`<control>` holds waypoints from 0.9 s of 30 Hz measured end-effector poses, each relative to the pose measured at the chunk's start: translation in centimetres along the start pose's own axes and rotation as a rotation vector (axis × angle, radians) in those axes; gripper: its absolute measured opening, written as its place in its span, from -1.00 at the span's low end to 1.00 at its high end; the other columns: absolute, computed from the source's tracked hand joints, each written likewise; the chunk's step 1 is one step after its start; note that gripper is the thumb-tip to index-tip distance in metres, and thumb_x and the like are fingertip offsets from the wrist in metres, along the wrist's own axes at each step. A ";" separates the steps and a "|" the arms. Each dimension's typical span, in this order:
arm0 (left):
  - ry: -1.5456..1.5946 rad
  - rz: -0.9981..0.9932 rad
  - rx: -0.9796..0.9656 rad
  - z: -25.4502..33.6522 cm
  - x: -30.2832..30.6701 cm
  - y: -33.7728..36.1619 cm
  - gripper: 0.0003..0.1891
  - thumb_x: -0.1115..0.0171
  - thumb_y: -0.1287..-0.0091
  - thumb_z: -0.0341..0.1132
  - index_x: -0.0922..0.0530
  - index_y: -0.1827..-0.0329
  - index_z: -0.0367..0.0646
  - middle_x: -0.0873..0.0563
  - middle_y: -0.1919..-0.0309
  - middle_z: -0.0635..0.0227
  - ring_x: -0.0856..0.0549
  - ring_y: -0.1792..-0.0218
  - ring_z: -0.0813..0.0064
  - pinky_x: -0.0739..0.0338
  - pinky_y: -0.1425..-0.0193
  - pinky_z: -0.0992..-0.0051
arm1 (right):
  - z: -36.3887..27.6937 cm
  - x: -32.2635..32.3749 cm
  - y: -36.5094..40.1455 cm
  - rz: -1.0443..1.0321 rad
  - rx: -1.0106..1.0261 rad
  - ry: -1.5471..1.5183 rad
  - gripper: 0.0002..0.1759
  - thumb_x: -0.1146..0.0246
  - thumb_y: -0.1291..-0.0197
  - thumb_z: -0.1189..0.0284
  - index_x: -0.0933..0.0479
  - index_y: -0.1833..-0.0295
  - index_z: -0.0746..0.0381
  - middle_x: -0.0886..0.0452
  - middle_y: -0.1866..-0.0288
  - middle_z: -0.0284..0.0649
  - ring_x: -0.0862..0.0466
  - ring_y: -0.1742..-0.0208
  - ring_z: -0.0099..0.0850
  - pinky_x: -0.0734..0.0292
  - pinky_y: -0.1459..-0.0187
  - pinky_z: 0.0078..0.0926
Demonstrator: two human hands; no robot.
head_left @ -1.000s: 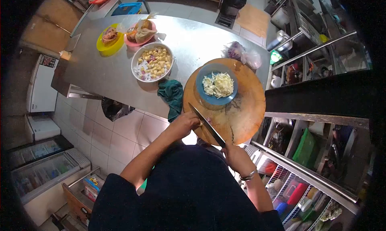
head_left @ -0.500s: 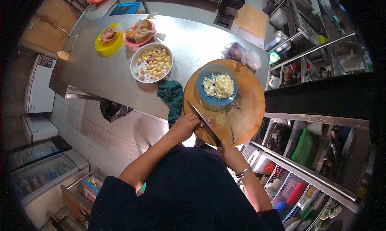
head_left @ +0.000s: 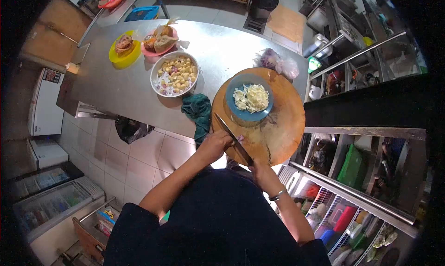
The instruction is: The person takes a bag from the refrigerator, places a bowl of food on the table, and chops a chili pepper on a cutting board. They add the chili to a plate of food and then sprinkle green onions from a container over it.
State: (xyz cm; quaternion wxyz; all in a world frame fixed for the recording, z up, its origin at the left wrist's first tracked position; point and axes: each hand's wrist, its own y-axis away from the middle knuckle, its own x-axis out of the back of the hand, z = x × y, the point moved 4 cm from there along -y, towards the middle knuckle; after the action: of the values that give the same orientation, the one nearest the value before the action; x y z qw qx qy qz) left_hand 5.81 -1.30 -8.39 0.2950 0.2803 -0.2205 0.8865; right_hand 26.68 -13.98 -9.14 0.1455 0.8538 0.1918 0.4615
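My right hand (head_left: 266, 177) grips the handle of a kitchen knife (head_left: 235, 140), whose long dark blade slants up and left over the near left part of a round wooden chopping board (head_left: 289, 127). Beside the blade, my left hand (head_left: 215, 145) is closed with fingers curled at the board's edge; what they press on is hidden. Small purplish pieces (head_left: 240, 139) lie just right of the blade. Farther back on the board stands a blue-grey bowl (head_left: 230, 101) of finely chopped pale pieces (head_left: 255, 98). A dark green cloth (head_left: 198, 112) lies left of the board.
On the steel table (head_left: 222, 48) stand a white bowl (head_left: 157, 89) of pale and purplish peeled pieces, a pink dish (head_left: 154, 53) and a yellow dish (head_left: 124, 63) with food. Plastic bags (head_left: 280, 64) lie behind the board. Shelving (head_left: 352, 210) is at my right.
Both hands and the knife stay in nearly the same place, with only slight shifts. The whole view has tilted a little.
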 end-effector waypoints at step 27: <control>-0.011 0.114 0.020 1.1 0.7 0.6 -0.85 -0.30 -0.20 -0.50 -0.64 0.17 -0.25 -0.67 0.20 0.11 -0.66 0.11 0.04 -0.57 0.01 0.19 | -5.0 4.2 0.0 -0.054 -0.085 -0.033 -0.78 -0.19 -0.39 0.40 -0.42 0.06 0.35 -0.66 0.27 0.26 -0.66 0.16 0.27 -0.55 0.13 0.11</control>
State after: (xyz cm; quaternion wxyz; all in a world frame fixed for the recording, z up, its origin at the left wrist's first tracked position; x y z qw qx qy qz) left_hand 5.42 -2.05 -7.28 0.2402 0.2753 -0.2290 0.9023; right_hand 24.59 -11.71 -3.36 0.1972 0.8489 0.1926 0.4510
